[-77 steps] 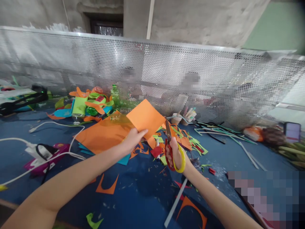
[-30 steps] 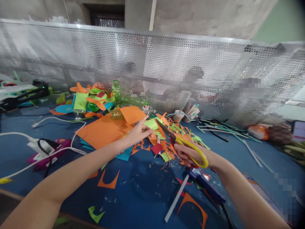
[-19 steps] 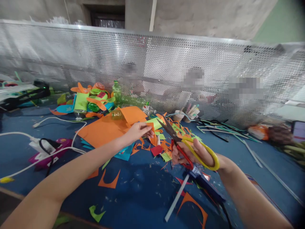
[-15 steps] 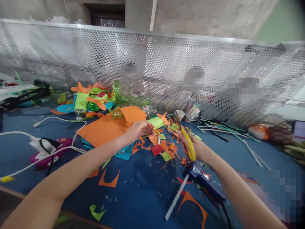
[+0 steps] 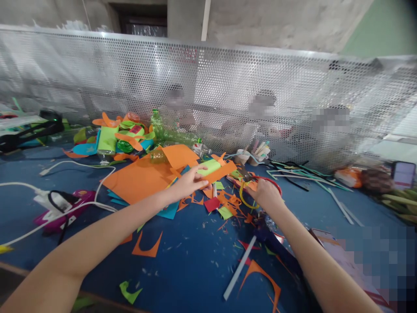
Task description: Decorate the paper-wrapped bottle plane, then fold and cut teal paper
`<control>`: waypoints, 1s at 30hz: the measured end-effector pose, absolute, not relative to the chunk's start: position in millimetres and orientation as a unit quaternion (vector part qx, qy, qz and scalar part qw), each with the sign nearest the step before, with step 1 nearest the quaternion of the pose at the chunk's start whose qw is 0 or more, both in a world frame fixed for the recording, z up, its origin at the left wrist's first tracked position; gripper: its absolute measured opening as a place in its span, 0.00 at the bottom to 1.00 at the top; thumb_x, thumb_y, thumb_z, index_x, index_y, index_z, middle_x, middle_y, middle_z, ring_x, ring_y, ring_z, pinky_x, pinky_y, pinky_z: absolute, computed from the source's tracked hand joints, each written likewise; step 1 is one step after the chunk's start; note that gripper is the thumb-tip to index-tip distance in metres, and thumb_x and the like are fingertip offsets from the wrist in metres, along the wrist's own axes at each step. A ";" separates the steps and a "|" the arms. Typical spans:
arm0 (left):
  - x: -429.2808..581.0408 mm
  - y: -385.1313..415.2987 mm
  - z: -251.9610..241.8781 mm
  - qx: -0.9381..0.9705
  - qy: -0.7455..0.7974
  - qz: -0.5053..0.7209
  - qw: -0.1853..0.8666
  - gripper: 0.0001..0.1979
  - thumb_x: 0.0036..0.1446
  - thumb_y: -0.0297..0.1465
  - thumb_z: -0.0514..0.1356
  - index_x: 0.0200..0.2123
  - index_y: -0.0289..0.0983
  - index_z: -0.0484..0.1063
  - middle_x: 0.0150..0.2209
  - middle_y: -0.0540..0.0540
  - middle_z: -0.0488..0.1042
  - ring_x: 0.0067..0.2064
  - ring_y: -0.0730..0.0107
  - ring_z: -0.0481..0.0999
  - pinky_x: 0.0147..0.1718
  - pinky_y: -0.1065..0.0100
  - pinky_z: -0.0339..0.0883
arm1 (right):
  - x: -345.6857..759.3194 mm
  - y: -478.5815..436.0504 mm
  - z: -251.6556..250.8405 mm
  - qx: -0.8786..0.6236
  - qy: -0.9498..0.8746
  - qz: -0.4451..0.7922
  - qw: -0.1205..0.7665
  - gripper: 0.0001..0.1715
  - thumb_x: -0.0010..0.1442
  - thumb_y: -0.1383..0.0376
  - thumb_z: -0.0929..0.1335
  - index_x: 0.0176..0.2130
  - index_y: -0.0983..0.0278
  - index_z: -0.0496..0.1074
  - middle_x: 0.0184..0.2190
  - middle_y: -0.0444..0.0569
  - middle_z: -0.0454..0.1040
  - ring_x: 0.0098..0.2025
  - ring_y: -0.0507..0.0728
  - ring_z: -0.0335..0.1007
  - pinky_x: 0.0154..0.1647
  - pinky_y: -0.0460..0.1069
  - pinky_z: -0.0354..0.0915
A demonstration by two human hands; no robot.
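My left hand (image 5: 189, 184) pinches an orange paper strip (image 5: 223, 172) between thumb and fingers. Right behind the strip is a light green paper piece (image 5: 209, 168) that looks rolled; whether the hand grips it too is unclear. My right hand (image 5: 265, 193) is closed on a pair of scissors (image 5: 246, 202) with one yellow and one red handle loop, spread apart. Their blades point away from me, just right of the strip. Under my right forearm lies a dark blue glue gun (image 5: 276, 241), partly hidden, with a white glue stick (image 5: 239, 269) jutting from it.
Paper scraps (image 5: 230, 202) litter the blue table (image 5: 182, 278). Orange sheets (image 5: 137, 178) lie left, before decorated bottles (image 5: 107, 141). A purple power strip (image 5: 73, 211) with white cables is far left. Cups of markers (image 5: 259, 154) stand by the perforated metal screen (image 5: 221, 87); people sit behind it.
An orange strip now shows in my left hand, in front of the green paper. My right hand has turned the scissors, so both handle loops show and the blades sit lower.
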State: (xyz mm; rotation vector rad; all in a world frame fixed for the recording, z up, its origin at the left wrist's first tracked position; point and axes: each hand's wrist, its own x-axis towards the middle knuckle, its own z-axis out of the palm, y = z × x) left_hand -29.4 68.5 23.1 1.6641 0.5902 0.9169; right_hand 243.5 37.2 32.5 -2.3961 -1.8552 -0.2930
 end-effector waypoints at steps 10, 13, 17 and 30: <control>-24.5 65.3 13.8 0.786 0.281 0.335 0.437 0.07 0.56 0.30 0.57 0.39 0.36 0.71 0.33 0.44 0.79 0.35 0.66 0.79 0.38 0.62 0.71 | 255.2 32.3 29.1 -0.741 -0.653 -0.114 0.111 0.23 0.61 0.57 0.62 0.49 0.71 0.70 0.45 0.64 0.74 0.50 0.66 0.69 0.50 0.56 0.62; -23.5 60.1 12.2 0.805 0.292 0.319 0.406 0.08 0.56 0.30 0.58 0.39 0.37 0.73 0.33 0.45 0.79 0.32 0.66 0.78 0.35 0.64 0.70 | 238.5 21.0 41.5 -0.664 -0.701 -0.022 0.260 0.22 0.63 0.56 0.60 0.51 0.66 0.68 0.49 0.58 0.72 0.51 0.62 0.68 0.51 0.55 0.62; -21.5 51.3 13.3 0.828 0.303 0.310 0.354 0.08 0.56 0.32 0.58 0.38 0.38 0.75 0.35 0.46 0.79 0.32 0.66 0.76 0.33 0.65 0.67 | 217.1 7.5 48.8 -0.551 -0.762 0.224 0.256 0.26 0.58 0.51 0.65 0.50 0.63 0.68 0.36 0.49 0.77 0.36 0.57 0.73 0.37 0.51 0.67; -53.9 89.5 16.5 0.830 0.430 0.356 0.008 0.13 0.51 0.35 0.61 0.39 0.36 0.70 0.35 0.39 0.72 0.48 0.47 0.64 0.51 0.49 0.55 | 234.1 19.9 35.6 -0.594 -0.704 0.205 0.330 0.15 0.54 0.53 0.66 0.35 0.61 0.72 0.28 0.46 0.77 0.29 0.57 0.73 0.31 0.51 0.68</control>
